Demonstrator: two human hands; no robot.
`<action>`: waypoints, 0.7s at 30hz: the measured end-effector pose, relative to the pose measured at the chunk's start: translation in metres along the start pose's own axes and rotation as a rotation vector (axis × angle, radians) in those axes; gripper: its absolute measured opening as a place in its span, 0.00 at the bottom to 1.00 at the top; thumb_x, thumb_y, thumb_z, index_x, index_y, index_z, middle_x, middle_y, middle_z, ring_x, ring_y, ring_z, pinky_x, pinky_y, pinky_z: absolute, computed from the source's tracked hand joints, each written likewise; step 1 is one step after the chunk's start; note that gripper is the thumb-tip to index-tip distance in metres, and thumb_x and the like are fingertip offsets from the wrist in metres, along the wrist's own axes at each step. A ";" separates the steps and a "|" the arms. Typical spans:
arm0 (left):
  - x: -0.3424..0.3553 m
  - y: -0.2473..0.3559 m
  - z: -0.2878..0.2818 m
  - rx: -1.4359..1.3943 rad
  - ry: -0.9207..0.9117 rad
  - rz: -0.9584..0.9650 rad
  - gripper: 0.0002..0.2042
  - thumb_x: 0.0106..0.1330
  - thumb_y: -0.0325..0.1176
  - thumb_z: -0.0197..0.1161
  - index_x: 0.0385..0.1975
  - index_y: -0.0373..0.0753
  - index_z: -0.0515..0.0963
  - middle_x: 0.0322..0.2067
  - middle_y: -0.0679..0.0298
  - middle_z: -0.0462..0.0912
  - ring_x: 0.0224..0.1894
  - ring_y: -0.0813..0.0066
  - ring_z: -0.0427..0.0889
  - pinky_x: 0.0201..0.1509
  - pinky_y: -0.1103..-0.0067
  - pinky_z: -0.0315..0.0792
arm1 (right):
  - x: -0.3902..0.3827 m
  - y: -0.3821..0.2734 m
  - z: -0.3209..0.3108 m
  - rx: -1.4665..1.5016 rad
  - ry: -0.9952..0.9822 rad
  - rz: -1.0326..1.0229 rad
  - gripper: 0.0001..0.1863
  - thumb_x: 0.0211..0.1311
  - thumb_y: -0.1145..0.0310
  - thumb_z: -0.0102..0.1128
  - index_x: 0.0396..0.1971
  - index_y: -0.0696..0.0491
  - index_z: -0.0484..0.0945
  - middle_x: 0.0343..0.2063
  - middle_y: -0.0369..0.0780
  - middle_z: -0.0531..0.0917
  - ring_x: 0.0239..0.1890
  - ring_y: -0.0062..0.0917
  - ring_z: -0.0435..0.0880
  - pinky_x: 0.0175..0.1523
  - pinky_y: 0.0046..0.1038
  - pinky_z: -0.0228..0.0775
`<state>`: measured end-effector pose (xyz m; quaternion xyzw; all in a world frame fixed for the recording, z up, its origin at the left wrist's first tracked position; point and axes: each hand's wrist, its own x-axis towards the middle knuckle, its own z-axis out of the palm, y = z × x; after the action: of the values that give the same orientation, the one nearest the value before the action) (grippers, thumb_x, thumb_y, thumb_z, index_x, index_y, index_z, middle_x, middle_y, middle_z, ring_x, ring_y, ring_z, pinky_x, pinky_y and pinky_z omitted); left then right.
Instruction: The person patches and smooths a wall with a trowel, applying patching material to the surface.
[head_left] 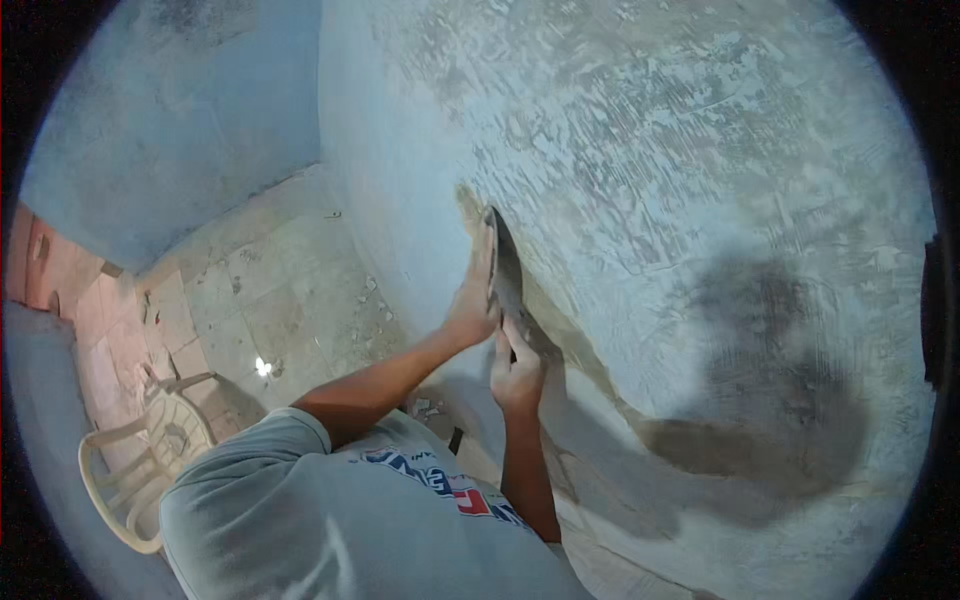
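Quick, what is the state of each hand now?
Left hand: flat, pressing the trowel blade against the wall.
Right hand: closed on the trowel's handle.

You're pressing a flat grey plastering trowel (503,268) against the rough plastered wall (700,150) — left hand (472,305) flattened on it, right hand (517,370) gripping its handle.
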<state>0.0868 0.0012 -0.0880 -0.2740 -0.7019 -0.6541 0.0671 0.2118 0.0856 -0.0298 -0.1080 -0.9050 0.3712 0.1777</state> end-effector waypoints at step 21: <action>-0.016 0.011 -0.007 -0.111 -0.138 -0.083 0.49 0.59 0.17 0.51 0.82 0.26 0.35 0.82 0.34 0.33 0.85 0.36 0.34 0.88 0.59 0.35 | -0.027 -0.011 -0.007 -0.067 0.026 0.078 0.19 0.77 0.66 0.60 0.60 0.59 0.85 0.46 0.56 0.90 0.46 0.35 0.93 0.54 0.32 0.80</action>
<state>0.1033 -0.0101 -0.0848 -0.2922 -0.6784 -0.6736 -0.0239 0.2388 0.0733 -0.0235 -0.1539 -0.9096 0.3460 0.1709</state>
